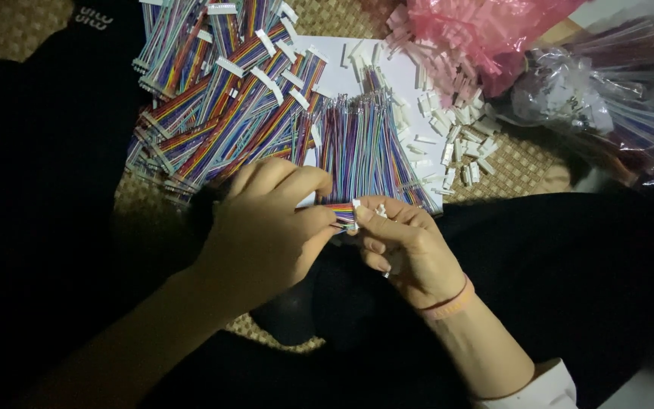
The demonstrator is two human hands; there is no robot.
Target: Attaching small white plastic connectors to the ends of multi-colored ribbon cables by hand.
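Head view, left hand (266, 227) pinching ribbon cable (340, 211), right hand (403, 246) gripping white connector (356, 205)

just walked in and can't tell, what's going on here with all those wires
A person holds a short multicoloured ribbon cable in the left hand and a small white connector in the right hand, the two meeting at the fingertips. Behind lie a pile of finished cables, loose wires, scattered white connectors and plastic bags.

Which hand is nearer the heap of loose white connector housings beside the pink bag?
Right. The right hand sits below the white connector housings, slightly to their left. The left hand lies farther left, below the rainbow wire bundles.
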